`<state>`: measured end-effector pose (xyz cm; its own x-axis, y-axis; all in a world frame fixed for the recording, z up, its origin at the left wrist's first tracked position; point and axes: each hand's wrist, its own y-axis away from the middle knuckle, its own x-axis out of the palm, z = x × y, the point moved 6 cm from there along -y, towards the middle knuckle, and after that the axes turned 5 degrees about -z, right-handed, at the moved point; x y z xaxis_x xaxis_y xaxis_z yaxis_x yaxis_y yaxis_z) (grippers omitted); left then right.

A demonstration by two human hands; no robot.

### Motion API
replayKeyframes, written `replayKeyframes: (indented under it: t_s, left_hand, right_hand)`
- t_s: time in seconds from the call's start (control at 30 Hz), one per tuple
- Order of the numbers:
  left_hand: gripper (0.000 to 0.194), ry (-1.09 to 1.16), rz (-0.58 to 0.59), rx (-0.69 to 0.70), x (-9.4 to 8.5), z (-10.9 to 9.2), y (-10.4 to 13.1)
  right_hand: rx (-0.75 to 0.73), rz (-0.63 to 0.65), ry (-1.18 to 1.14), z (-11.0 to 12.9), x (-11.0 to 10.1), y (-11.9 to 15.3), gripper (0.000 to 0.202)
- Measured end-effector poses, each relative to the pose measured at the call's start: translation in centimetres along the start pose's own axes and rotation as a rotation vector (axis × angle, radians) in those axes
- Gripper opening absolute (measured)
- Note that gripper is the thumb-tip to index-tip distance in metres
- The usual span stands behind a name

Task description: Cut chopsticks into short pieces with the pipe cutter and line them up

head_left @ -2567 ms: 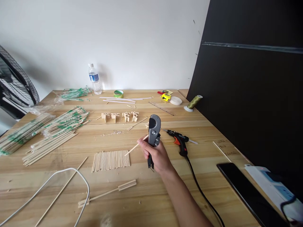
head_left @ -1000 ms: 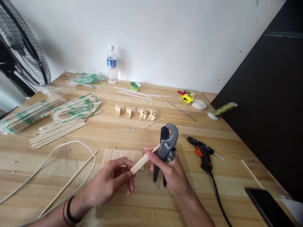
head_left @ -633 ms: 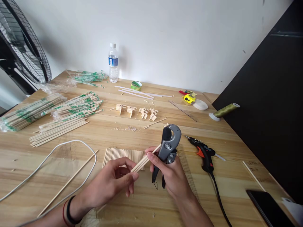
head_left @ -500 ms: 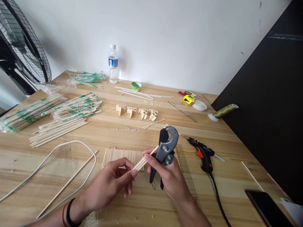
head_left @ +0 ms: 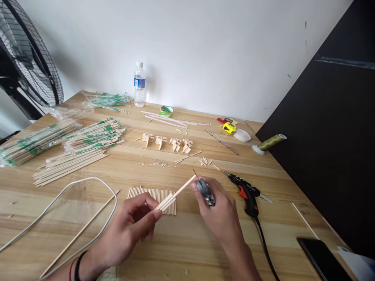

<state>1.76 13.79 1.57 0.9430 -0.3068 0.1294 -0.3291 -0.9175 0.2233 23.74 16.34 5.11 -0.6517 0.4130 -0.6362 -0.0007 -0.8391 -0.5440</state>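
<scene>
Several thin wooden sticks (head_left: 167, 203) are pinched between the thumb and fingers of my left hand (head_left: 136, 222); one stick reaches further up and right than the others. My right hand (head_left: 218, 203) is wrapped round a grey cutter (head_left: 204, 190), seen nearly edge-on. The long stick's far end lies close to the cutter's thin blade; whether they touch, I cannot tell. Behind my left hand, a row of short sticks (head_left: 137, 192) lies side by side on the wooden table (head_left: 164, 253).
Small stick assemblies (head_left: 160, 141) stand mid-table. On the right are a glue gun (head_left: 249, 193), a phone (head_left: 325, 257) and a thread spool (head_left: 269, 143). Bagged sticks (head_left: 38, 140), a white cable (head_left: 55, 203) and a fan (head_left: 29, 54) are left; a bottle (head_left: 140, 86) stands behind.
My right hand has moved right, off the sticks, and the cutter has turned from broadside to edge-on. One stick now extends beyond the others in my left hand.
</scene>
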Motion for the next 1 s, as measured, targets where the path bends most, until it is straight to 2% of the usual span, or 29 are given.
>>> replayKeyframes:
  t_s: [0.17,0.3,0.43,0.73,1.0]
  left_hand:
    - [0.031,-0.046,0.031,0.04,0.2,-0.2,0.2]
    - [0.03,-0.088,0.042,0.089,0.3,-0.7,0.4]
    - [0.029,-0.213,0.034,0.167,0.4,-1.3,0.7]
    - [0.013,-0.483,-0.126,0.494,-0.1,-2.4,1.7]
    - [0.017,-0.538,-0.154,0.511,0.3,-2.8,1.3]
  right_hand:
    - [-0.091,0.11,-0.039,1.6,2.0,0.9,0.036]
    - [-0.214,0.127,-0.094,2.6,2.7,1.4,0.048]
    - [-0.205,0.12,-0.131,2.7,2.7,1.4,0.045]
    - [-0.115,0.091,-0.041,3.1,2.4,1.5,0.04]
    - [-0.071,0.098,0.064,2.9,2.3,1.6,0.025]
